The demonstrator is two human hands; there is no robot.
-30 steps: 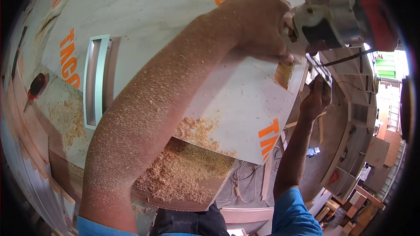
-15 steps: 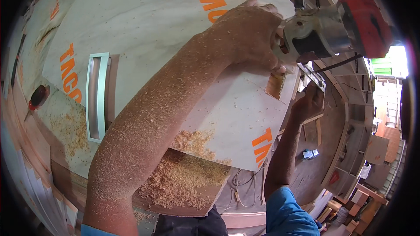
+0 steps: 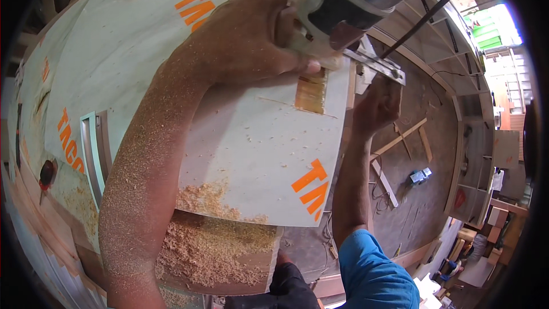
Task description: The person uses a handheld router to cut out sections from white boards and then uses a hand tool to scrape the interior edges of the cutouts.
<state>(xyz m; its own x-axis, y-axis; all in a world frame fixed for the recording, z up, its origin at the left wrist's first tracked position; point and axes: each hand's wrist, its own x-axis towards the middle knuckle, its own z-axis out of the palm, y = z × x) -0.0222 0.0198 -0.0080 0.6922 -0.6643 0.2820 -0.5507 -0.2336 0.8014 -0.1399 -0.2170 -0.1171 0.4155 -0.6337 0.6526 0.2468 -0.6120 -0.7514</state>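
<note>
My left hand [image 3: 246, 37], the forearm dusted with wood chips, wraps round the base of a trim router [image 3: 337, 14] at the upper middle. The router has a grey metal body and a red motor end, partly cut off by the upper rim. My right hand [image 3: 380, 103] is closed on the metal edge guide [image 3: 380, 67] that sticks out from the router's base, beyond the panel's right edge. Beneath lies a pale panel [image 3: 246, 131] with orange lettering. A rectangular cut-out [image 3: 311, 94] shows bare wood just below my left fingertips. The bit is hidden.
Sawdust [image 3: 214, 252] is heaped on a board near me. A pale metal-framed strip [image 3: 91, 149] and a red-and-black tool [image 3: 47, 174] lie to the left. On the floor at right are wood offcuts [image 3: 403, 137] and a blue-and-white object [image 3: 420, 176]. The router's cord [image 3: 426, 23] runs up right.
The whole view has shifted, so panel, router and hands appear further left. The router looks larger and higher, and more of the cut-out shows. Both hands keep their grips.
</note>
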